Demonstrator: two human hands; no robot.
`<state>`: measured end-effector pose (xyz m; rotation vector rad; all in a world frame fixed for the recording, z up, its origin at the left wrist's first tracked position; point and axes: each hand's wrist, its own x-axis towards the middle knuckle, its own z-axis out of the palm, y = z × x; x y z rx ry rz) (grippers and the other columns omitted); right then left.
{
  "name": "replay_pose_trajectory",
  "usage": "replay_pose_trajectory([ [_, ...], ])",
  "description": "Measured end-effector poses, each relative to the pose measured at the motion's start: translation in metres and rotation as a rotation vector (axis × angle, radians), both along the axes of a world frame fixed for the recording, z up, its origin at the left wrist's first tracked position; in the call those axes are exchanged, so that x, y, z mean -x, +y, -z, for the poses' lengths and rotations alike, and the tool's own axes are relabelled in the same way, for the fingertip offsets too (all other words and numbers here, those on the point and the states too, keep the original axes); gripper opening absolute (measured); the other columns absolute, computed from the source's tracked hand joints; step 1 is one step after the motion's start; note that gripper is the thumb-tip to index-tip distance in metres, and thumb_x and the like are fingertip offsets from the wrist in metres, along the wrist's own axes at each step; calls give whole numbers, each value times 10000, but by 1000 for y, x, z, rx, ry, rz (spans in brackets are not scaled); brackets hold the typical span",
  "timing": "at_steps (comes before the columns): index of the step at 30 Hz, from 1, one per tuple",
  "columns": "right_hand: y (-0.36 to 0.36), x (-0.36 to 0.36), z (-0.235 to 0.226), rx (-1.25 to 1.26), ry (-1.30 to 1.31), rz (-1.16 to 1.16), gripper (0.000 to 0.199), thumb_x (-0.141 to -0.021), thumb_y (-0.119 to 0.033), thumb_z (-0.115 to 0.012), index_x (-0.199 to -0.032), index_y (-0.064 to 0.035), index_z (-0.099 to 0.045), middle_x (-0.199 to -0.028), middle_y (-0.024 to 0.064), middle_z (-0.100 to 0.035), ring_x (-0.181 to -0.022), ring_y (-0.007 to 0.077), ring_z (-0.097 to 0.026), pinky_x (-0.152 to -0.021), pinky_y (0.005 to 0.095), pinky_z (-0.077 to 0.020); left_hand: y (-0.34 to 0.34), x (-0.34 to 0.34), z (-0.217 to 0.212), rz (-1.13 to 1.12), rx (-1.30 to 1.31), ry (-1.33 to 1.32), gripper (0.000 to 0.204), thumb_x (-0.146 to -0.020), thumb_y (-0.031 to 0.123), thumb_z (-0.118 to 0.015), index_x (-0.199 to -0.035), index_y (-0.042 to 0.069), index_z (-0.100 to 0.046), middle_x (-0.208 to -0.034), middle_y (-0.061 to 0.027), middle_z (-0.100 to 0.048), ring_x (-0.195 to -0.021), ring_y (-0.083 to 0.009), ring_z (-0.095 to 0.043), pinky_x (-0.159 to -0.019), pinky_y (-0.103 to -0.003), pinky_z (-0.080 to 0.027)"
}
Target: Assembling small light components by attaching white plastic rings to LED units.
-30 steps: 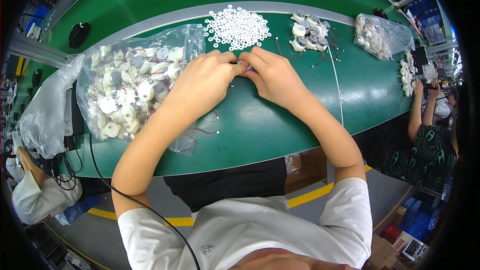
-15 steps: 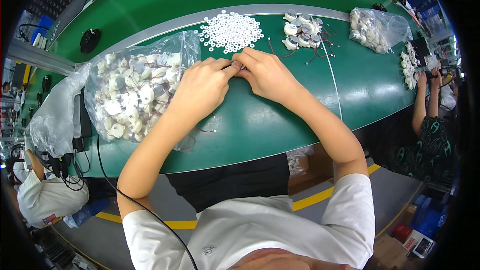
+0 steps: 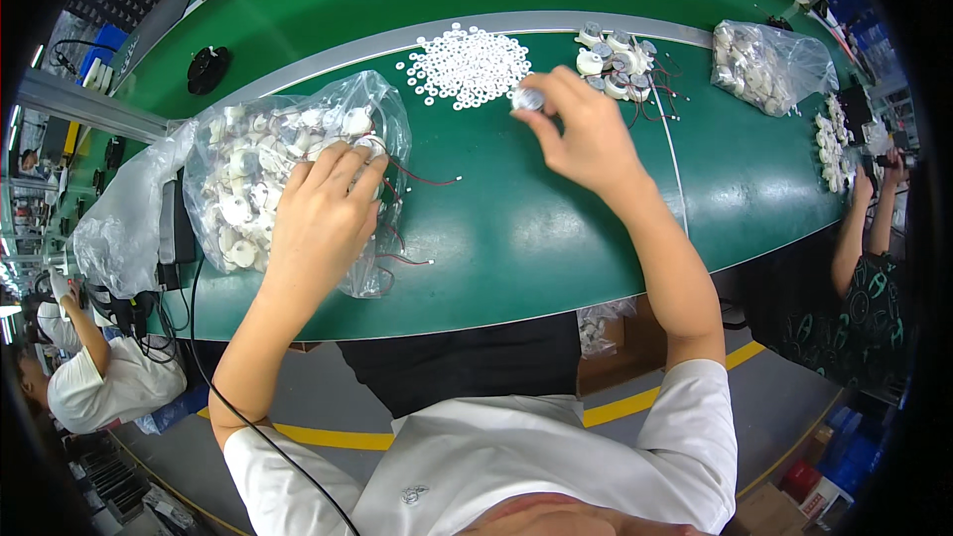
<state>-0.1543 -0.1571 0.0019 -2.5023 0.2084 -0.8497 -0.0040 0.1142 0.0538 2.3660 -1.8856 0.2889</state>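
Note:
My right hand (image 3: 586,129) pinches a small round motor (image 3: 528,99) with a silvery face between thumb and fingertips, beside the pile of white washers (image 3: 467,65). My left hand (image 3: 328,203) lies over the clear plastic bag (image 3: 233,164) full of white motors with wires. Its curled fingertips close on a small motor (image 3: 371,145) at the bag's right side; the thumb is hidden. A thin red and black lead (image 3: 427,180) with a white plug runs from there onto the green tabletop (image 3: 496,238). Right of the washers sits a cluster of wired motors (image 3: 617,62).
Another bag of white parts (image 3: 759,65) lies at the far right, near a row of white pieces (image 3: 830,144) and a co-worker's hands (image 3: 879,174). A black cable (image 3: 223,392) crosses my left arm. A black round object (image 3: 208,69) stands at the back left.
My hands were together in front of the washers and have parted. The left moved left onto the bag; the right moved right with the small motor. A lead now trails from the bag.

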Motion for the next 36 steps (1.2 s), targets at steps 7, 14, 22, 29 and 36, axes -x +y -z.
replay_pose_trajectory([
  [7, -48, 11, -26, 40, -293, 351, 197, -841, -106, -775, -1015, -45, -705, -745, 57, -575, -616, 206, -570, -583, 331, -479, 3, 10, -2, -32, -65, -200, 428, -752, 83, -786, -1159, 15, -671, -1238, -106, -618, -1165, -314, -582, -922, -410, -483],
  [14, -98, 28, -8, -126, -131, 706, 280, -852, -325, -756, -994, -84, -751, -657, 6, -597, -592, 181, -585, -575, 334, -481, 0, 17, -3, 61, -63, -250, 294, -761, 52, -662, -1052, 13, -677, -988, -77, -603, -949, -234, -591, -801, -366, -469],
  [22, -112, 25, 5, -223, -107, 584, 333, -861, -350, -759, -1038, -68, -756, -692, 31, -667, -609, 175, -627, -601, 338, -504, -1, 16, -22, 29, -190, 20, 434, -735, 60, -788, -1157, 77, -688, -1048, -68, -665, -956, -266, -608, -852, -399, -452],
  [29, -124, 22, 18, -241, -155, 608, 283, -888, -287, -749, -1036, -46, -749, -735, 45, -675, -666, 220, -632, -660, 381, -519, -16, 17, -48, 133, -13, 388, 462, -733, 90, -818, -1177, 83, -688, -987, -65, -674, -953, -269, -597, -850, -405, -433],
  [36, -125, 19, 20, 76, -187, 517, 231, -911, -285, -744, -1000, -72, -759, -839, 70, -617, -831, 276, -573, -785, 398, -476, -28, 25, -17, 153, -24, 163, 447, -731, 109, -818, -1166, 90, -716, -976, -60, -699, -946, -261, -593, -854, -406, -438],
])
